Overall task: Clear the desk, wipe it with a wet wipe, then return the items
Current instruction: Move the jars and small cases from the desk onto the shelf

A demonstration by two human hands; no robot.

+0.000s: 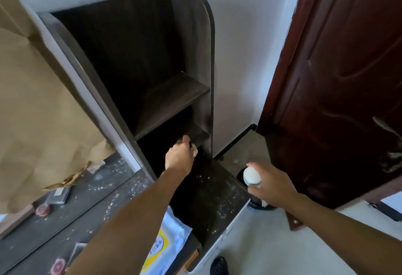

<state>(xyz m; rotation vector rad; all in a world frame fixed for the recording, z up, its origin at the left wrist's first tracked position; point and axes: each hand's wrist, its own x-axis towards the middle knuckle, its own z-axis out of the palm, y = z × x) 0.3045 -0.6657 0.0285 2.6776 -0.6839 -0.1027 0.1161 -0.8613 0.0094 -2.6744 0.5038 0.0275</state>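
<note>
Clearing underway, wiping not begun: left hand (179, 155) closed on small white item (195, 151) by lowest shelf (196, 135), right hand (268, 184) gripping white-capped bottle (252, 175) beyond dusty bench (208, 200), wet-wipe pack (167, 242) unused on bench.

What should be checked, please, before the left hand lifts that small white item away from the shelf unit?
1. Left hand closed on the small white item: ok.
2. Item clear of the lowest shelf: cannot tell, it sits in shadow.
3. Right hand holding the white-capped bottle securely: ok.
4. Upper shelf emptied: ok.
5. Desk ready for wiping: not ok, white specks remain.
6. Wet wipes pack within reach: ok, on the desk under the left forearm.
</note>
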